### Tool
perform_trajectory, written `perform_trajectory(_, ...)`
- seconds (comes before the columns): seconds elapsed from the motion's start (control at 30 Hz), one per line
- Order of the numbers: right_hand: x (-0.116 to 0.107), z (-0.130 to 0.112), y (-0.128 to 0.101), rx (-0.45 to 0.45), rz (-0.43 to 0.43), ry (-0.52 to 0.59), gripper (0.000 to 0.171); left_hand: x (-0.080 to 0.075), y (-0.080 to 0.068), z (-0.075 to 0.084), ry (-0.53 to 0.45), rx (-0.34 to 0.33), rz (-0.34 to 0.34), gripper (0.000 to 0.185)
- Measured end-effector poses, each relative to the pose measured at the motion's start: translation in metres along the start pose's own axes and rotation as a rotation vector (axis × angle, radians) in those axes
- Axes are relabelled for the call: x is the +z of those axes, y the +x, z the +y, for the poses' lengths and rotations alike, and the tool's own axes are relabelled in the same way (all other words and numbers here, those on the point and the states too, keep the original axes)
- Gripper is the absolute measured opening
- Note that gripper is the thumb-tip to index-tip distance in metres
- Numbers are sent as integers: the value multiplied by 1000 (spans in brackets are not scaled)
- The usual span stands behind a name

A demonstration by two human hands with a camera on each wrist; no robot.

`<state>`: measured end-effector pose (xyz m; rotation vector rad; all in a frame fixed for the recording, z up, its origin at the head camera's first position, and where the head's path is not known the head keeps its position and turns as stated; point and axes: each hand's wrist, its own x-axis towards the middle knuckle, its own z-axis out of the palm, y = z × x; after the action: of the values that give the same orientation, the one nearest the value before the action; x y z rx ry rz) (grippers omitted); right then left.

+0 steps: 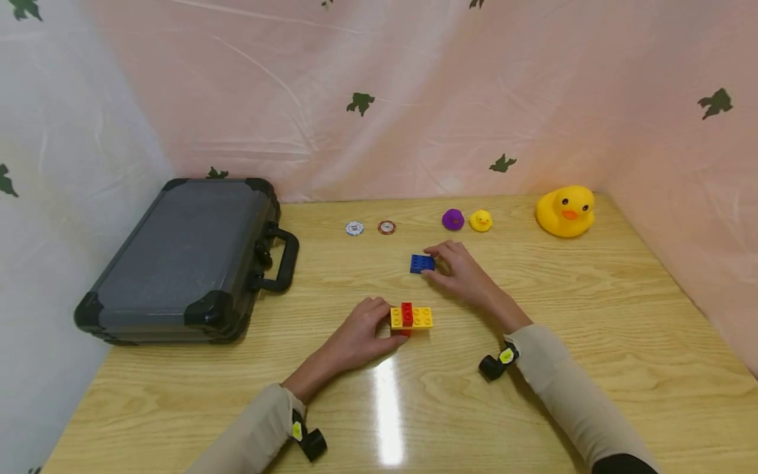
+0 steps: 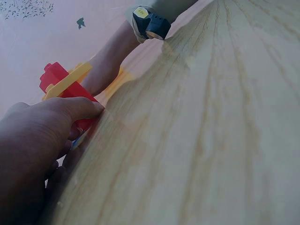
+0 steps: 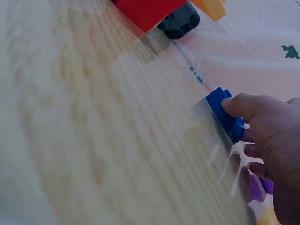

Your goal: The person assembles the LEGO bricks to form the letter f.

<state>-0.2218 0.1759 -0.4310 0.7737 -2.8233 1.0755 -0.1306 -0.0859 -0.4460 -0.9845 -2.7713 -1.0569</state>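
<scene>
A small stack of a yellow brick (image 1: 418, 318) crossed by a red brick (image 1: 406, 313) lies on the wooden table (image 1: 592, 316) near its middle. My left hand (image 1: 362, 334) grips the stack's left end; the left wrist view shows the thumb (image 2: 75, 108) pressed against the red brick (image 2: 65, 89). Farther back lies a blue brick (image 1: 422, 263), and my right hand (image 1: 458, 266) pinches its right side. In the right wrist view the thumb (image 3: 243, 105) sits on the blue brick (image 3: 225, 115).
A dark grey hard case (image 1: 183, 253) with a handle lies at the left. Along the back stand a white chip (image 1: 354, 228), a brown chip (image 1: 387, 227), a purple duck (image 1: 453, 218), a small yellow duck (image 1: 481, 220) and a large yellow duck (image 1: 566, 210). Plastic sheeting walls the table in.
</scene>
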Motion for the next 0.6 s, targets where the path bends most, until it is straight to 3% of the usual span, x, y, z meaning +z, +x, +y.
perform_trajectory(0.6,3,2,1,-57,8,-19,39,-1,0,1,-1,7,6,30)
